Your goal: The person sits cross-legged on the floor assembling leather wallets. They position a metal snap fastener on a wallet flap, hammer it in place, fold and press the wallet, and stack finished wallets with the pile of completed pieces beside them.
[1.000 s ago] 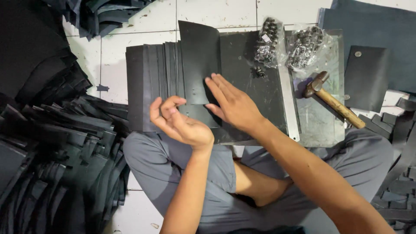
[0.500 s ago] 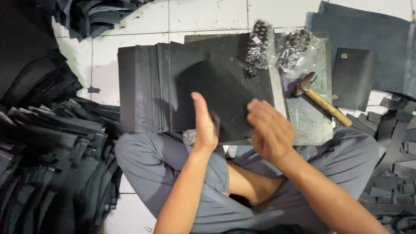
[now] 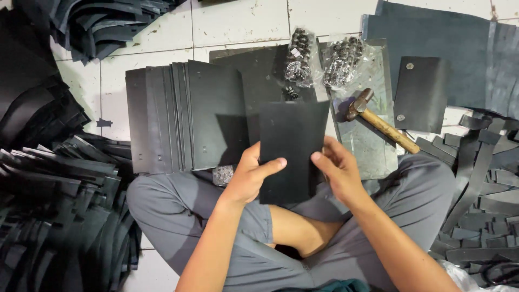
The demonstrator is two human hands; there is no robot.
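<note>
I hold a black rectangular leather sheet (image 3: pixel 292 146) upright in front of me, over my crossed legs. My left hand (image 3: pixel 251 176) grips its left edge with the thumb across the face. My right hand (image 3: pixel 338 167) grips its right edge. Just behind and to the left lies a fanned stack of similar black sheets (image 3: pixel 184 116) on the tiled floor.
A wooden-handled hammer (image 3: pixel 381 121) rests on a metal plate (image 3: pixel 367 146) to the right. Two clear bags of metal studs (image 3: pixel 324 57) lie beyond. A black flap with snaps (image 3: pixel 419 94) sits far right. Piles of black strips (image 3: pixel 48 200) flank both sides.
One sheet has come off the stack into both hands and now stands upright in front of me; earlier my hands were pressing on the stack.
</note>
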